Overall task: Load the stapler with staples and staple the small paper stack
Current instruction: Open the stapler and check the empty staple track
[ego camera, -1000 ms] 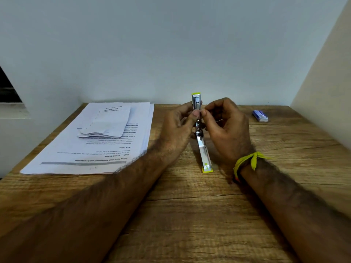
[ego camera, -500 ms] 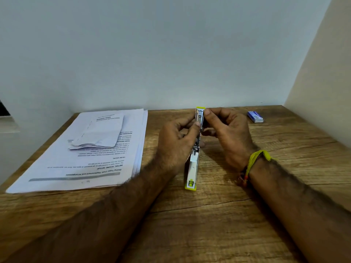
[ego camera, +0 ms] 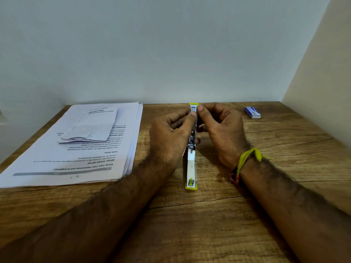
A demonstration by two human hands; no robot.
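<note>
Wooden and grainy, the worktop [ego camera: 218,215] carries a stapler [ego camera: 191,168] swung wide open along the 12-to-6 o'clock line at the centre of the view. Its white half lies flat toward 6 o'clock and ends in a yellow-green tip; its metal half runs away toward 12 o'clock, ends in a second yellow-green tip and passes between the two hands. The left hand [ego camera: 171,137] lies at the stapler's 9 o'clock side, thumb and forefinger pinched on the far metal part. The right hand [ego camera: 222,133] lies at its 3 o'clock side, thumb and forefinger pressed to the same far end from the opposite side, the other fingers curled. Both hands grip the stapler, fingertips nearly meeting across it. Whether a strip of staples sits between the fingers cannot be told. A yellow thread band [ego camera: 245,160] circles the right wrist. At 9 o'clock from the hands a large printed paper stack [ego camera: 76,162] lies on the worktop, with a small paper stack [ego camera: 91,126] on top of it. At 2 o'clock, well apart from the hands, lies a small blue staple box [ego camera: 252,112].
</note>
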